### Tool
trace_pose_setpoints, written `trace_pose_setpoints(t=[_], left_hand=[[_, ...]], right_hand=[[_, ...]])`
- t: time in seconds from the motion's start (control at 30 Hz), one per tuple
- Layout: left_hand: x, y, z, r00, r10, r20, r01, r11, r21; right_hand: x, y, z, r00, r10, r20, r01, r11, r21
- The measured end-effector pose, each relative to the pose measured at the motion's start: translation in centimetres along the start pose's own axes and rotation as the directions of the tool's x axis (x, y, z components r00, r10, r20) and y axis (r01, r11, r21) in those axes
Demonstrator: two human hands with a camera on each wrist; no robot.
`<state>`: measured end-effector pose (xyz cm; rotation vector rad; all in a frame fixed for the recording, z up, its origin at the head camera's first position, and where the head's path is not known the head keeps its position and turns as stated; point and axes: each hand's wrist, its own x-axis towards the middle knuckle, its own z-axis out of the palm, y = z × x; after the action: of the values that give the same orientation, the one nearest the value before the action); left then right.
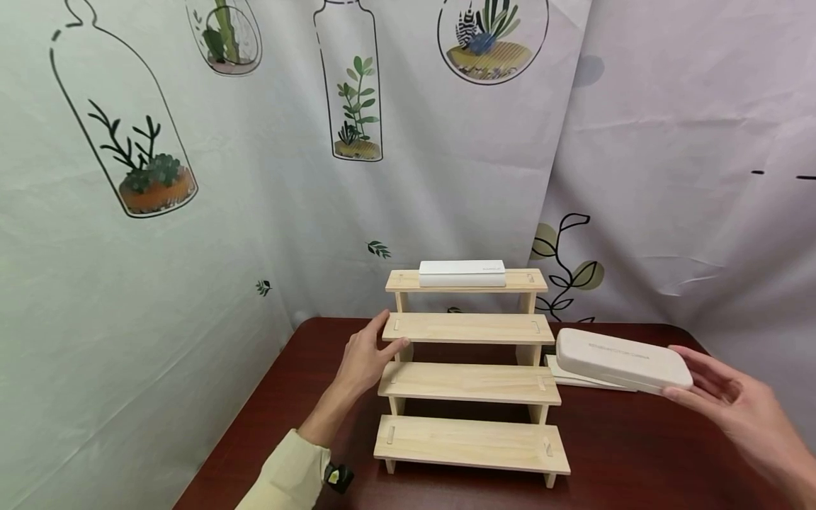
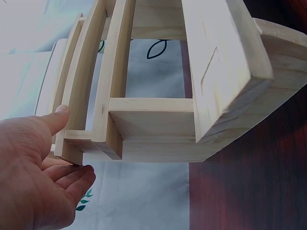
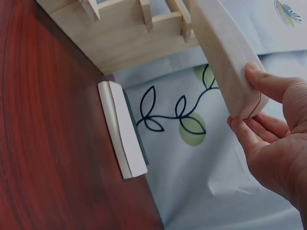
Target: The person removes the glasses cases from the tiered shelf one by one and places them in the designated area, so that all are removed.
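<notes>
A light wooden four-tier stepped display stand point(image 1: 472, 382) stands on the table. My left hand point(image 1: 363, 358) grips the left end of its second-highest shelf, as the left wrist view point(image 2: 43, 167) shows: thumb on the upper side, fingers beneath. At the right, my right hand point(image 1: 733, 397) holds a long beige glasses case point(image 1: 621, 360) by its right end, thumb on one side and fingers on the other. The case is raised beside the stand, its left end near the second-highest shelf. A white oblong box point(image 1: 462, 273) lies on the top shelf.
Under the held case, flat whitish cases point(image 3: 122, 129) lie stacked on the dark red table point(image 1: 637, 453), close to its back edge, with a dark green edge beside them. A printed cloth backdrop point(image 1: 268, 177) hangs behind and along the left.
</notes>
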<state>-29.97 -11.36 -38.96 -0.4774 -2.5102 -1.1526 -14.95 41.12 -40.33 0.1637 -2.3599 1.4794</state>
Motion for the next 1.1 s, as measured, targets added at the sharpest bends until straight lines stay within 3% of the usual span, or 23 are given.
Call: trace_pose_setpoints(t=[0.4,0.73,1.1], left_hand=[[0.0,0.0,0.0,1.0,-0.002,0.001,0.002,1.0,-0.001],[0.0,0.0,0.0,1.0,-0.004,0.004,0.004,1.0,-0.01],[0.0,-0.2,0.0,1.0,0.004,0.007,-0.004,1.0,-0.017]], right_hand=[[-0.2,2.5,-0.1,0.999,0.031,-0.009,-0.031,0.999,-0.044],[0.5,4.4,0.3,0.99,0.137,0.026,-0.133,0.984,-0.121],[1.3,6.1,1.2,0.99,0.131,0.058,-0.119,0.978,-0.169]])
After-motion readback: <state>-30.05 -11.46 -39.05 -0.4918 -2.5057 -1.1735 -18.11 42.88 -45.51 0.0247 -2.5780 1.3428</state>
